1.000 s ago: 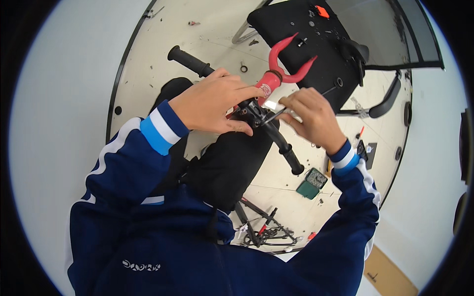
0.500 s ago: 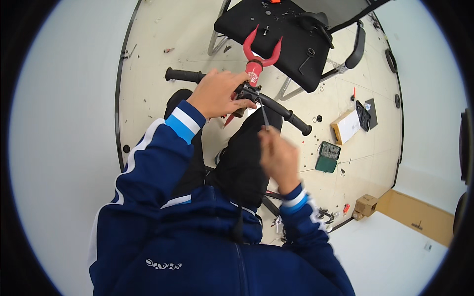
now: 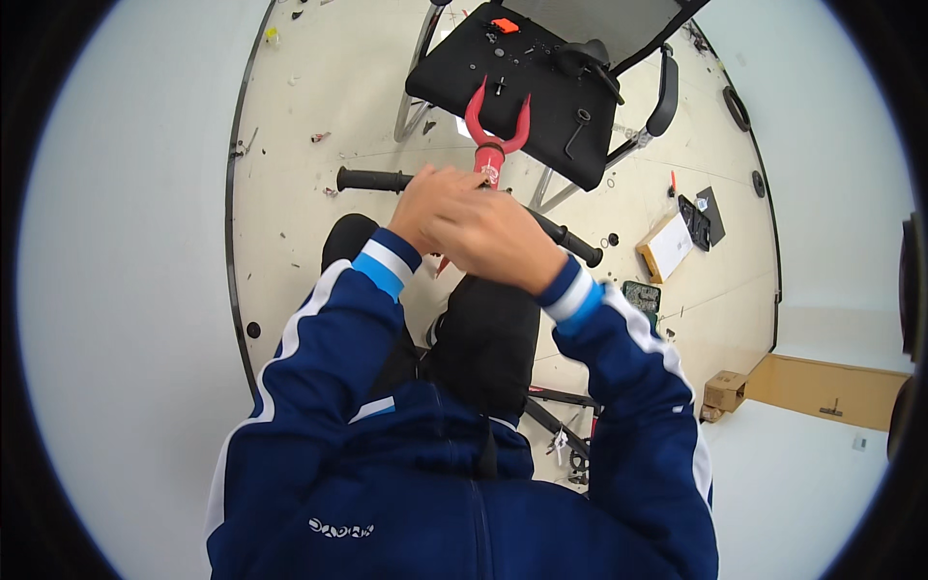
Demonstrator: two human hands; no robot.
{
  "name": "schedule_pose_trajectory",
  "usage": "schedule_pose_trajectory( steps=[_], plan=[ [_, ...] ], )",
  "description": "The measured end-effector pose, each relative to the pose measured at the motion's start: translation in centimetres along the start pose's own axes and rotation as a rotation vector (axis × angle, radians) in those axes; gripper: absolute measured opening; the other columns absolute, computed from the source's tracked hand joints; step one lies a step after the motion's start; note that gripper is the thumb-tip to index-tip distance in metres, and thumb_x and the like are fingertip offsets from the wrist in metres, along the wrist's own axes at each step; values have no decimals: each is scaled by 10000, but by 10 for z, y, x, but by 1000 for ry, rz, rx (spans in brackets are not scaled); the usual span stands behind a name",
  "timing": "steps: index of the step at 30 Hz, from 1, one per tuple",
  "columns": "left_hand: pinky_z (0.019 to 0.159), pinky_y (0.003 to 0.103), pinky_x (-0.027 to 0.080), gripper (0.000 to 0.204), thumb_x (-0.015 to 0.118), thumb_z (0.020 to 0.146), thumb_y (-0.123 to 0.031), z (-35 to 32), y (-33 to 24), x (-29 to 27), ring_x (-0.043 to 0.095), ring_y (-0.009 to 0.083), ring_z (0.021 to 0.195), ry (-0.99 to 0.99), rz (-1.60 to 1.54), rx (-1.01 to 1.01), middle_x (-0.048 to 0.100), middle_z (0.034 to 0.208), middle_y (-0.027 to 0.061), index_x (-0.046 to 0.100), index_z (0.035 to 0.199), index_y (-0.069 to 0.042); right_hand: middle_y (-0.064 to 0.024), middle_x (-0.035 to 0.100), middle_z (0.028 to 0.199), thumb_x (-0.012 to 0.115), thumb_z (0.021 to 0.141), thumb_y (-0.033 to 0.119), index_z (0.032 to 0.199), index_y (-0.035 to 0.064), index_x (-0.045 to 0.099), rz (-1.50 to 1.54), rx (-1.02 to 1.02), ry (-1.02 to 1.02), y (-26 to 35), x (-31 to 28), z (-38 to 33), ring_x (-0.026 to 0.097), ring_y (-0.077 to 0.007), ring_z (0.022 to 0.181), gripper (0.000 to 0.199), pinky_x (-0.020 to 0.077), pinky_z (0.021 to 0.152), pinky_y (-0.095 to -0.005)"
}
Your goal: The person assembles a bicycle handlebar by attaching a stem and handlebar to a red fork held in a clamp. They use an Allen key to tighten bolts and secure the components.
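A black handlebar (image 3: 375,181) lies crosswise in front of my knees, with a rubber grip at each end. Beyond its middle a red bicycle fork (image 3: 523,124) points its two prongs away from me, over the chair. My left hand (image 3: 418,215) is closed around the stem area at the bar's centre. Over it reaches my right hand (image 3: 493,240), fingers curled and blurred, covering the stem and the left fingers. The thin metal tool, like a hex key, that the right hand gripped a moment earlier is hidden now.
Ahead stands a black chair (image 3: 541,121), its seat strewn with small parts, an orange piece (image 3: 504,26) and a black saddle (image 3: 580,56). Right on the floor lie a yellow-edged box (image 3: 665,249), an open black case (image 3: 693,220) and a green case (image 3: 642,294). Cardboard boxes (image 3: 725,391) sit farther right.
My right hand has moved up and left, from below the stem to over it and across my left hand. The view has shifted slightly; the left hand stays at the stem.
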State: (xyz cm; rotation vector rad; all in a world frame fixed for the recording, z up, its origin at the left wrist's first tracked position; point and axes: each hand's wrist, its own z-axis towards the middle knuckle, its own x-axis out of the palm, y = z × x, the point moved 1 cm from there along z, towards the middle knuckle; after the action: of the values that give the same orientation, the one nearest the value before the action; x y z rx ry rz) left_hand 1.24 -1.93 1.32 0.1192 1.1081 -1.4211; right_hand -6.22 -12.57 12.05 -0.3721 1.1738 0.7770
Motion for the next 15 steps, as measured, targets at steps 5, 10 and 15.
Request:
schedule_pose_trajectory(
  steps=[5,10,15],
  plan=[
    [832,361,454,602,763,748,-606,0,-20,-8,617,266,931,-132,116,-78,692,878,64,723,1044,-83,-166,655,747,662,838,174,830,9,660,102,291,178,-66,17,45,648,-351,719,166,519,647,-403],
    [812,368,437,614,807,732,-524,3,-18,-13,603,269,856,18,62,-154,647,873,76,692,1081,-32,-232,625,738,603,898,169,849,-23,617,147,562,148,-129,3,5,619,-423,692,198,500,636,-442],
    [806,372,428,619,805,728,-537,3,-17,-15,598,270,843,20,44,-174,635,851,75,694,1072,-34,-225,605,692,546,960,186,862,17,574,-29,720,1,-109,-13,-77,601,-429,664,197,463,612,-521]
  ],
)
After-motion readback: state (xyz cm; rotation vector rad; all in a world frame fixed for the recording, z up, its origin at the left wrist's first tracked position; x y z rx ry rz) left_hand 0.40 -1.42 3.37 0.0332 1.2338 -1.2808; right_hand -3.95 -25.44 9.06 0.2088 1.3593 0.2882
